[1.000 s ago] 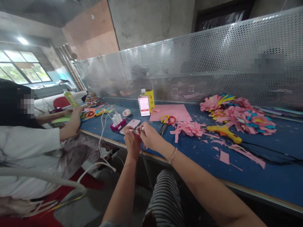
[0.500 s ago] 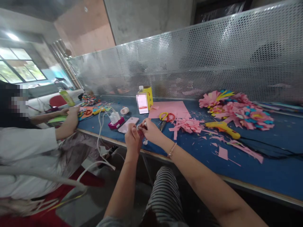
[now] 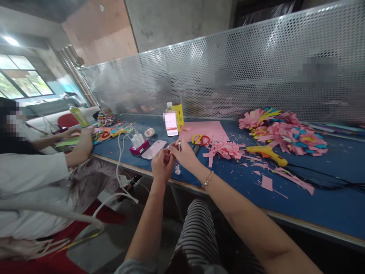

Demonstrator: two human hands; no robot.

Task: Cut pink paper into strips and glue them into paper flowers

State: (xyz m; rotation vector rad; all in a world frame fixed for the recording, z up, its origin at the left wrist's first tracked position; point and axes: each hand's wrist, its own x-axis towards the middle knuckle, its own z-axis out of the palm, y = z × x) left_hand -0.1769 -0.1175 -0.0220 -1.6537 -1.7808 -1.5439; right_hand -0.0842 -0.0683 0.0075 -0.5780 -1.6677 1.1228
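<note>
Over the blue surface's (image 3: 313, 213) near edge, your left hand (image 3: 161, 166) and right hand (image 3: 185, 155) meet, both grips pinched shut on a small white piece (image 3: 179, 146), with the scissors (image 3: 199, 140) just beyond.

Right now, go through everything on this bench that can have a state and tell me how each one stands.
left hand: pinched on a small item, too small to identify
right hand: pinched on the same small item
scissors: closed, lying flat
glue gun: lying on its side
phone: lying flat
bottle: upright, capped
pink paper sheet: flat, uncut
power strip: chargers plugged in
</note>
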